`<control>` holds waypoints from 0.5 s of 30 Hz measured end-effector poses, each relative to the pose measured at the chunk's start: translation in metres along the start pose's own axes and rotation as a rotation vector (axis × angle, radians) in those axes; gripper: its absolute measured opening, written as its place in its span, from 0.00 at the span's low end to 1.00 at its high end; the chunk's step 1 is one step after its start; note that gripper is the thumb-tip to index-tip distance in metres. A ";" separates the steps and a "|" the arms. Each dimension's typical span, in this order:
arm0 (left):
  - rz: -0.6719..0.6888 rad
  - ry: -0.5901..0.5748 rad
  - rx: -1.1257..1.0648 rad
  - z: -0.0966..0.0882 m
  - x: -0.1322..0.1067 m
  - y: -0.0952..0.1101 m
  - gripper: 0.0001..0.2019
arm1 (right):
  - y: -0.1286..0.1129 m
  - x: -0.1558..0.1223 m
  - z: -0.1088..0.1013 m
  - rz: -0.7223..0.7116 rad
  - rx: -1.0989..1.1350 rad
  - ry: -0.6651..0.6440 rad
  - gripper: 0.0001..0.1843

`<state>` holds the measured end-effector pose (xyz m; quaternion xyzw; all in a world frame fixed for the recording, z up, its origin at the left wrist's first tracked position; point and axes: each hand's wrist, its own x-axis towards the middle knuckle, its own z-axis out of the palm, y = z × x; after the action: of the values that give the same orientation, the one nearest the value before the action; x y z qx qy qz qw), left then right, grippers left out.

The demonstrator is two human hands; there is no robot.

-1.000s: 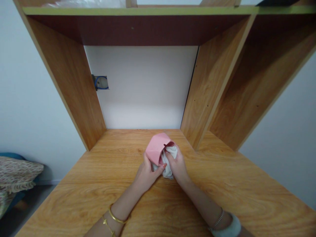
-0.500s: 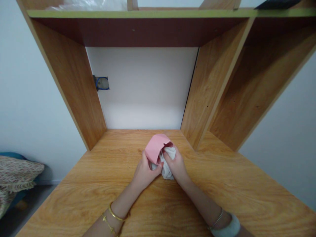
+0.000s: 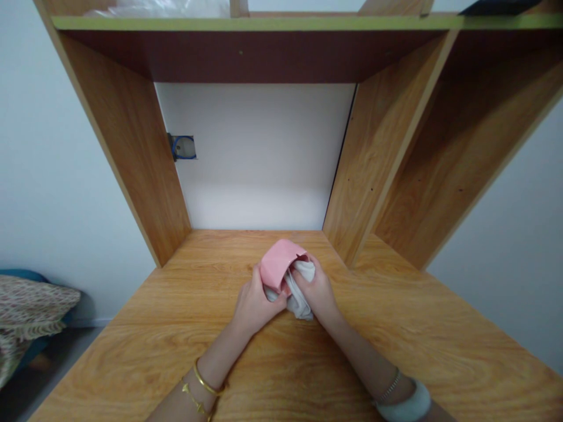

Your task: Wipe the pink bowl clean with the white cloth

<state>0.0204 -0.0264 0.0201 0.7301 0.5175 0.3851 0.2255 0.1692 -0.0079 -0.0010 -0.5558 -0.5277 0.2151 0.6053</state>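
Observation:
A pink cup point(image 3: 278, 262) is tipped on its side just above the wooden desk point(image 3: 176, 328), its mouth turned to the right. My left hand point(image 3: 254, 303) is wrapped round its lower side and holds it. My right hand point(image 3: 317, 294) is closed on a bunched white cloth point(image 3: 299, 294) that is pushed into and against the cup's mouth. The cup's inside and my right fingertips are hidden by the cloth.
Upright wooden panels point(image 3: 132, 152) stand left and right of the alcove, with a shelf point(image 3: 246, 23) overhead and a white back wall point(image 3: 259, 152). A small blue-rimmed socket hole point(image 3: 182, 147) sits on the wall at left. A patterned fabric point(image 3: 30, 305) lies off the desk's left side.
Both hands and the cup have stayed in place. The cup has turned slightly in my left hand and the cloth has shifted a little at its mouth.

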 end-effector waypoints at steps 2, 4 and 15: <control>-0.007 -0.006 0.030 -0.002 0.000 0.000 0.30 | 0.002 0.001 -0.001 0.001 -0.015 0.001 0.27; -0.003 -0.013 0.048 -0.003 0.000 0.000 0.33 | 0.003 0.002 -0.002 0.005 -0.027 -0.009 0.29; 0.105 0.026 0.157 -0.012 0.002 -0.005 0.39 | -0.003 0.001 -0.005 -0.008 -0.127 -0.055 0.34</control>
<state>0.0081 -0.0239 0.0242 0.7665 0.5100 0.3641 0.1406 0.1730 -0.0104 0.0025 -0.5848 -0.5590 0.1937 0.5549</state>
